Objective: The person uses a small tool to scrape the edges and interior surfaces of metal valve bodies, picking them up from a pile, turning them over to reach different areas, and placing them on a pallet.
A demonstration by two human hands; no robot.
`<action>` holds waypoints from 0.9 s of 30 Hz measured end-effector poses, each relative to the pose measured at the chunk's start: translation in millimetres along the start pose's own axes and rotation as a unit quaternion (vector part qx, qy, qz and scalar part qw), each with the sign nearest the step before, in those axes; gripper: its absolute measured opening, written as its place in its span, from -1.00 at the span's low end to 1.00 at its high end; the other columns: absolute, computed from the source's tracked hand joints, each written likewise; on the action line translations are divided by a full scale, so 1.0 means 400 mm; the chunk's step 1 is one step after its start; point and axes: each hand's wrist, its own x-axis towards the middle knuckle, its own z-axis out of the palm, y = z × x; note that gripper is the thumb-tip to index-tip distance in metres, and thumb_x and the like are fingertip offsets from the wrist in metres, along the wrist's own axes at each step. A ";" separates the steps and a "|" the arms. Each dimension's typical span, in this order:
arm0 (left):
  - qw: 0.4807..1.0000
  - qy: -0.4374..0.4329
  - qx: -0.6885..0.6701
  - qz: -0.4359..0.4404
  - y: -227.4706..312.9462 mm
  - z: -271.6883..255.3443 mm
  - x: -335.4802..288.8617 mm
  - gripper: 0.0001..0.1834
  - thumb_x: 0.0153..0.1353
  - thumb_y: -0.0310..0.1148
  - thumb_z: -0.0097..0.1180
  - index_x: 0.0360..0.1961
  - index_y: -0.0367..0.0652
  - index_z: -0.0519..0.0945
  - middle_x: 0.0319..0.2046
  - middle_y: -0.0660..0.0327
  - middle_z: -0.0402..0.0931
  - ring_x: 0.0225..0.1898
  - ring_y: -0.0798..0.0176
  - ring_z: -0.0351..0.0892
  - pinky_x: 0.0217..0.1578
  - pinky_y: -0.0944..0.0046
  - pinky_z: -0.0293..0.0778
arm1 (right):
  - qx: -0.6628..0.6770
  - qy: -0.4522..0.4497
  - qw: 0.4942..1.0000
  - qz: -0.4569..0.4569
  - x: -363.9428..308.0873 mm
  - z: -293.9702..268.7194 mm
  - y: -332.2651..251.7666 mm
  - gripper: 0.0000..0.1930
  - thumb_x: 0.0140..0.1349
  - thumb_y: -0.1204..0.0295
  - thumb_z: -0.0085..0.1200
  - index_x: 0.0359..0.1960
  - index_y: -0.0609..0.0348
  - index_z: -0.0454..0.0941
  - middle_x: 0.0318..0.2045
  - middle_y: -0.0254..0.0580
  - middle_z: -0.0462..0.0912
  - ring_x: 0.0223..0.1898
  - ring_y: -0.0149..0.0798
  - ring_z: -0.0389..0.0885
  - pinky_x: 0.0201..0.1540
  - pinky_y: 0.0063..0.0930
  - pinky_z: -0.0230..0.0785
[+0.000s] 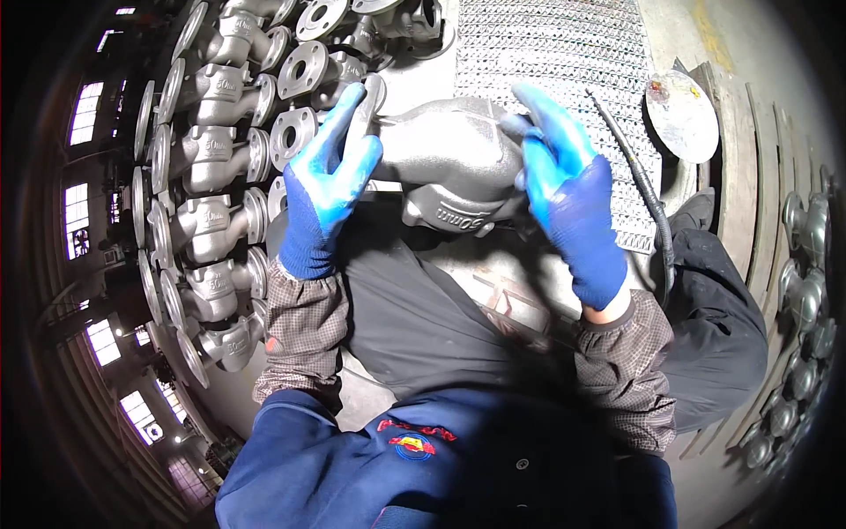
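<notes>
A grey cast-metal valve body lies across in front of me, above my knees, with raised lettering on its near side. At its left end, my left hand, in a blue coated glove, is closed on the round flange, fingers up one face and thumb against the other. My right hand, gloved the same way, curls around the right end, its thumb and fingers on either side of the rim. Part of that right rim is hidden by the fingers.
Stacked rows of similar flanged valve bodies stand at the left. A patterned metal mat lies beyond my hands, with a dark hose along its right side. Farther right are a stained white round dish, wooden slats and more castings.
</notes>
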 end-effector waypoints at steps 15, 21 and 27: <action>0.996 -0.012 -0.023 0.084 -0.013 -0.019 -0.005 -0.58 0.39 -0.35 -0.10 0.16 -0.42 0.42 0.09 0.01 0.49 0.11 0.23 0.46 0.12 0.34 0.33 | 0.057 0.045 0.994 0.080 -0.063 -0.088 -0.051 -0.67 0.41 0.37 -0.12 0.12 0.26 0.43 -0.35 -0.33 0.61 -0.60 -0.62 0.36 -0.53 -0.75 0.27; 0.996 -0.015 -0.024 0.088 0.008 -0.011 -0.012 -0.60 0.36 -0.39 -0.04 0.15 -0.39 0.43 0.08 -0.05 0.49 0.05 0.16 0.52 0.10 0.31 0.37 | 0.015 0.198 0.971 0.132 -0.114 -0.174 0.256 -0.68 0.43 0.29 -0.12 0.09 0.17 0.47 -0.44 -0.44 0.54 -0.61 -0.62 0.32 -0.56 -0.74 0.22; 0.987 -0.081 0.070 0.118 0.054 0.011 -0.044 -0.34 0.14 -0.37 0.21 0.24 -0.40 0.29 0.20 -0.19 0.32 0.20 0.04 0.37 0.18 0.24 0.30 | 0.145 0.185 0.938 0.254 -0.194 -0.137 0.300 -0.65 0.39 0.08 -0.15 -0.02 0.01 0.49 -0.36 -0.42 0.50 -0.41 -0.48 0.40 -0.43 -0.57 0.31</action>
